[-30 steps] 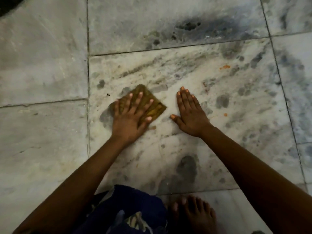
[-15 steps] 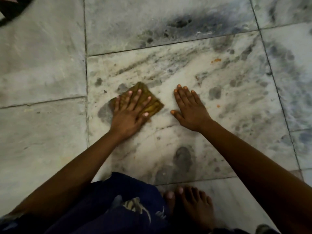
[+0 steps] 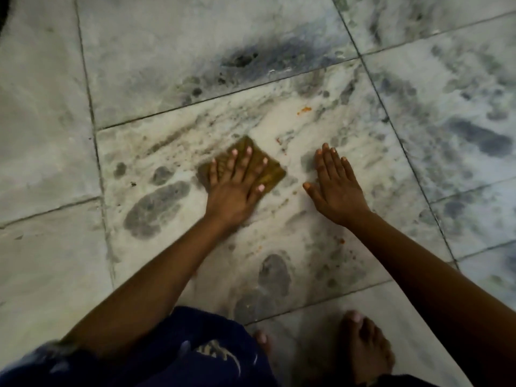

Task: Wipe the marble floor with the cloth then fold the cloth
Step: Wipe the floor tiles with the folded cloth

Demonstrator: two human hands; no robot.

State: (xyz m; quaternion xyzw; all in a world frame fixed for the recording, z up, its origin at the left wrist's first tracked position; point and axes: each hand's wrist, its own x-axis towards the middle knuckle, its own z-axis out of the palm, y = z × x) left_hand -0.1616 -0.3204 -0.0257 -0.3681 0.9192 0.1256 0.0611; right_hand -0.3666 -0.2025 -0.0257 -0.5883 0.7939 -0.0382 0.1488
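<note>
A small folded yellow-brown cloth (image 3: pixel 272 171) lies flat on the marble floor (image 3: pixel 349 129). My left hand (image 3: pixel 237 182) presses down on it with fingers spread, covering most of it. My right hand (image 3: pixel 335 185) rests flat on the bare marble just right of the cloth, fingers together, holding nothing. The tile under both hands is pale with grey blotches and damp smears.
Small orange crumbs (image 3: pixel 304 109) lie beyond the cloth, and more specks sit near my right forearm. Dark grey stains (image 3: pixel 243 60) mark the far tile. My bare foot (image 3: pixel 365 353) and a dark blue garment (image 3: pixel 195 353) are at the bottom.
My left hand has slid the cloth to the right across the tile, uncovering a grey blotch on its left. My right hand stays planted beside it.
</note>
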